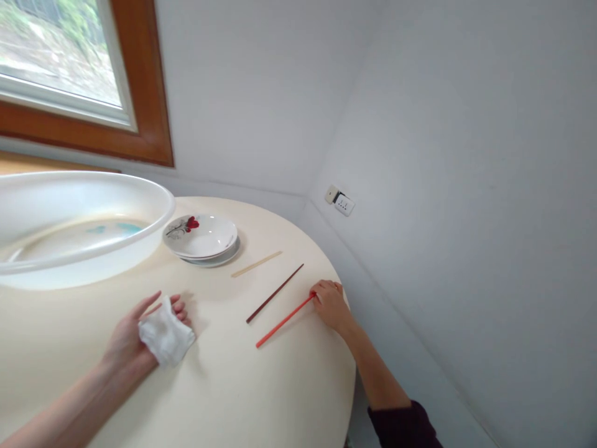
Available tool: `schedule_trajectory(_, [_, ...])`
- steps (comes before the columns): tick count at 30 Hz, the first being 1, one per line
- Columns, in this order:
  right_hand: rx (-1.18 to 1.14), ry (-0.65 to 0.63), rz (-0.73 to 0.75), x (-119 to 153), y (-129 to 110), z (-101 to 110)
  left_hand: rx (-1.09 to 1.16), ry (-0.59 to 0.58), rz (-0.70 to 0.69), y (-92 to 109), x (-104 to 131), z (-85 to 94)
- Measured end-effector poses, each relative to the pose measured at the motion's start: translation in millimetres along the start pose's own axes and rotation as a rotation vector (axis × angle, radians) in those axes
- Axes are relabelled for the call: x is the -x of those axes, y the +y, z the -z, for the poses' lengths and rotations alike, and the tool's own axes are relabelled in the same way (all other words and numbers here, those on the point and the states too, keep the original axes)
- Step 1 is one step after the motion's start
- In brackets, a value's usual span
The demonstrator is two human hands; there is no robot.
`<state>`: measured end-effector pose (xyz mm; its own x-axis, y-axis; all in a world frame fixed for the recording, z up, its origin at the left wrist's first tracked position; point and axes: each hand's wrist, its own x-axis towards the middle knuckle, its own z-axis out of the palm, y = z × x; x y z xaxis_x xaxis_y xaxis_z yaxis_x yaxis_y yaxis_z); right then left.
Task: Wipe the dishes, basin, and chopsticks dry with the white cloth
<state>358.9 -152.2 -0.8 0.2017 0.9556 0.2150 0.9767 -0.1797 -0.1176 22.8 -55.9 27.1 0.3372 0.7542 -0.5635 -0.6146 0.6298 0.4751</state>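
Note:
My left hand [144, 330] is palm up over the table, with a crumpled white cloth or tissue [166, 334] lying across its palm and curled fingers. Near the table's right edge, my right hand [329, 303] pinches the far end of a red chopstick [284, 321], whose near end points toward the lower left. A dark brown chopstick [275, 293] lies beside it, a little to the left. Farther back is a pale wooden chopstick [256, 264].
Stacked dishes [205, 239], the top one with a red flower, sit behind the chopsticks. A large white basin [153, 239] fills the left back of the cream round table [224, 398]. Walls with a socket [344, 205] and a wood-framed window [144, 81] stand behind.

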Motion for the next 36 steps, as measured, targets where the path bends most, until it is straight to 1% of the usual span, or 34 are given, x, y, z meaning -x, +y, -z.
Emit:
schedule_trajectory(4, [-0.006, 0.035, 0.001, -20, -10, -11, 0.007, 0.023, 0.008, 1, -1, -1.3])
schedule_trajectory(9, [-0.026, 0.09, 0.009, -25, -20, -18, 0.055, 0.065, 0.015, 0, -9, 2.8])
schedule_trajectory(12, [-0.083, 0.11, 0.136, -20, -25, -20, 0.072, 0.061, 0.031, 1, -7, 3.4])
schedule_trajectory(14, [-0.129, 0.131, 0.25, -16, -29, -21, 0.072, 0.083, 0.035, 2, -4, 2.0])
schedule_trajectory(16, [-0.165, 0.148, 0.333, -13, -35, -22, 0.075, 0.11, 0.032, 2, -2, 0.2])
schedule_trajectory(18, [-0.196, 0.167, 0.381, -12, -40, -23, 0.073, 0.123, 0.032, 2, -1, -0.6])
schedule_trajectory(22, [-0.233, 0.213, 0.433, -13, -47, -24, 0.074, 0.111, 0.036, 2, -5, 1.8])
schedule_trajectory(26, [-0.273, 0.213, 0.501, -14, -48, -26, 0.084, 0.132, 0.042, 3, -6, 3.7])
schedule_trajectory(29, [-0.307, 0.225, 0.508, -13, -47, -28, 0.086, 0.16, 0.044, 3, -6, 1.8])
schedule_trajectory(32, [-0.311, 0.245, 0.466, -14, -43, -31, 0.075, 0.177, 0.039, 4, -5, -0.9])
schedule_trajectory(36, [-0.297, 0.269, 0.4, -16, -36, -35, 0.054, 0.252, 0.031, 4, -5, -2.6])
